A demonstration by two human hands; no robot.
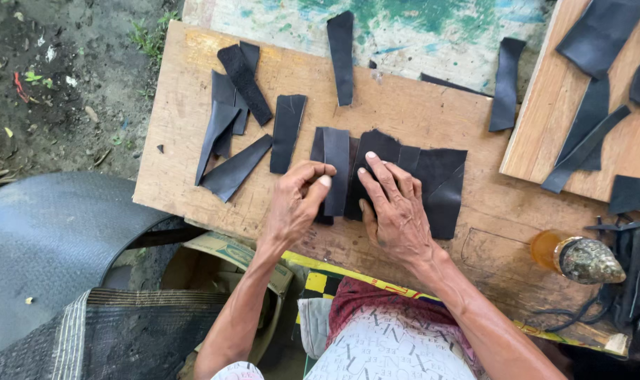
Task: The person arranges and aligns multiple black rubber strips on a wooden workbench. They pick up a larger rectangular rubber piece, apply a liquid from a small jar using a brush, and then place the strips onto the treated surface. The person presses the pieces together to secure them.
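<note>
My left hand (297,204) pinches the lower part of a narrow black rubber strip (335,165) lying on a wooden board (418,116). My right hand (394,211) lies flat with fingers spread on a larger black rubber sheet (440,179) right beside that strip. The strip and the sheet overlap near the middle of the board.
Several cut black rubber strips (235,119) lie at the board's left and back. A second wooden board (580,91) with more strips sits at the right. A large tyre piece (45,239) is at lower left; an orange-topped bottle (573,257) and black scissors (633,274) at right.
</note>
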